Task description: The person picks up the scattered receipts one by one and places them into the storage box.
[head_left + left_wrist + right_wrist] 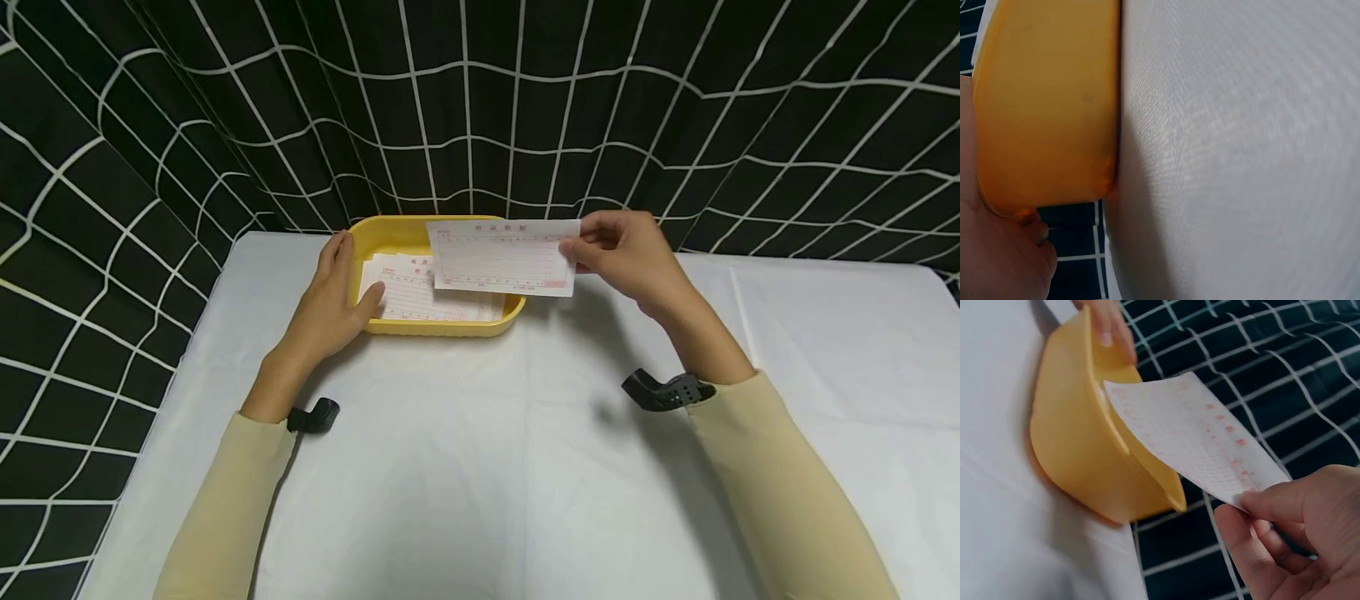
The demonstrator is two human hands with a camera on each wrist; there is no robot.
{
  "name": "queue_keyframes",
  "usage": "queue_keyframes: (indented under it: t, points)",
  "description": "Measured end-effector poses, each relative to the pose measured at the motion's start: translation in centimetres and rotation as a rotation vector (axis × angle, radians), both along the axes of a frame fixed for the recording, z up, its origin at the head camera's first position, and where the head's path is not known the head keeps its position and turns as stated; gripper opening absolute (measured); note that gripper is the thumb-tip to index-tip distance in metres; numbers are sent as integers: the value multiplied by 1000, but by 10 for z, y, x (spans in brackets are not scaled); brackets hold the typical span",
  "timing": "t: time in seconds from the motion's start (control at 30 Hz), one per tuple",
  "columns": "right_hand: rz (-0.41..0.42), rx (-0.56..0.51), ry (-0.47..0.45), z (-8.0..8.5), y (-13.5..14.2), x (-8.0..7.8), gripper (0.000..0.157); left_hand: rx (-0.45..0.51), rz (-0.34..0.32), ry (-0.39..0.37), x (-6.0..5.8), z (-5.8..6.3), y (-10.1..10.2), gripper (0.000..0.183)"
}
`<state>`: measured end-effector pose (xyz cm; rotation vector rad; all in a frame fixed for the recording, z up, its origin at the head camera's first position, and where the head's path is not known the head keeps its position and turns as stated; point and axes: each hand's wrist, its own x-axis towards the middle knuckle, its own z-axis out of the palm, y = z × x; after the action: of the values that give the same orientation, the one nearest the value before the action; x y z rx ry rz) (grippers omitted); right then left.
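My right hand (630, 257) pinches the right end of a white paper slip (504, 260) printed with red lines and characters, thumb on the near face. The slip is held up over the right part of a yellow plastic basket (442, 328), its left end overlapping the basket's opening in the right wrist view. Inside lie more printed slips (408, 302), loosely stacked. At the basket's left end, my left hand (330, 292) holds the rim, thumb over the inside and fingers round the far corner. The basket's wall (1047, 112) fills much of the left wrist view.
A white cloth (465, 467) covers the table under the basket. Behind and to the left hangs a black curtain (420, 108) with a white grid, close to the table's back edge. Each wrist wears a black strap (663, 390).
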<state>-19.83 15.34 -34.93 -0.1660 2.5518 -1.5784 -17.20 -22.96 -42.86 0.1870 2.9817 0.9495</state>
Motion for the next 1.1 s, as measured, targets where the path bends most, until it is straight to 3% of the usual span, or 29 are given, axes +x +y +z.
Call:
queue_keyframes:
  t: [0.13,0.63,1.1]
  points:
    - [50,14,-3,-2,-17,-6,20,5,3,4,0,-1,-1,91]
    - [108,112,49,-14,-64,-12,16,10,4,5,1,-2,-4,91]
    - [105,221,175,-12,-66,-12,28,10,-3,5,1,0,-1,89]
